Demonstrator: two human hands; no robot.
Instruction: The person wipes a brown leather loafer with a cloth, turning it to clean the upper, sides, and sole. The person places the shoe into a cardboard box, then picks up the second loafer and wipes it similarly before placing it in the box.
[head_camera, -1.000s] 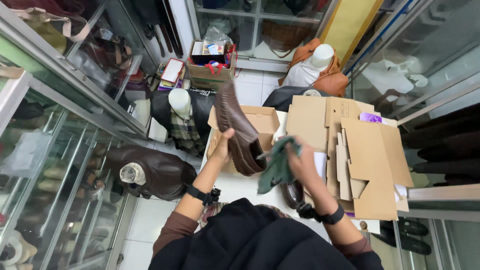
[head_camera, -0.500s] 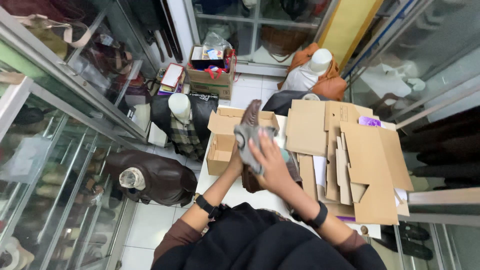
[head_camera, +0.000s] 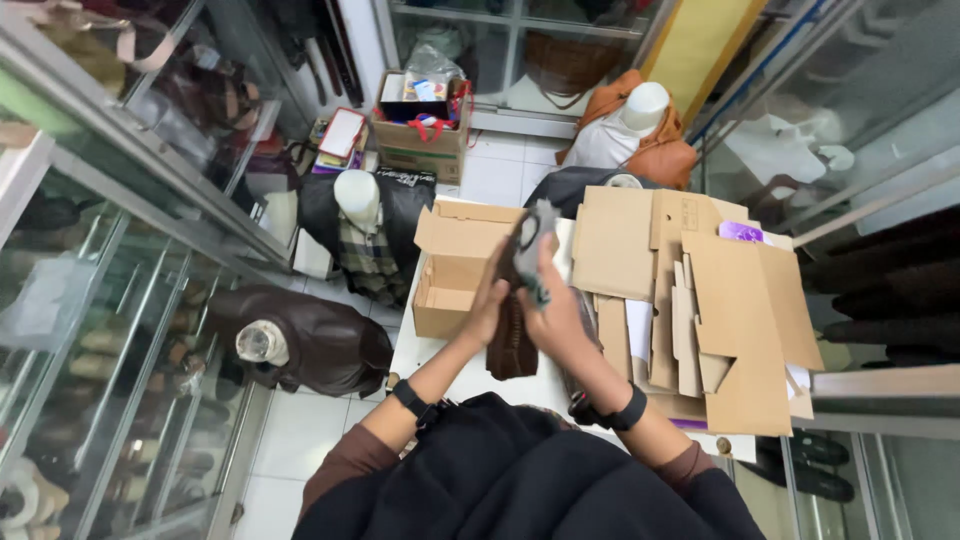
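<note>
Since half a second ago, both hands have drawn closer over the desk (head_camera: 470, 375). Left hand (head_camera: 490, 300) fingers curl around the upright brown boot (head_camera: 512, 335); right hand (head_camera: 552, 312) fingers pinch a grey cloth (head_camera: 530, 255) against the boot's top, beside the open cardboard box (head_camera: 450, 270).

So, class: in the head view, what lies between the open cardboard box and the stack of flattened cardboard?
In the head view, between the open box and the flattened cardboard: the brown shoe, held by both hands, left hand and right hand.

Smooth dark leather boot (head_camera: 512, 335), soft grey cloth (head_camera: 530, 255), matt brown cardboard box (head_camera: 455, 265), glossy glass cabinets (head_camera: 110, 250).
</note>
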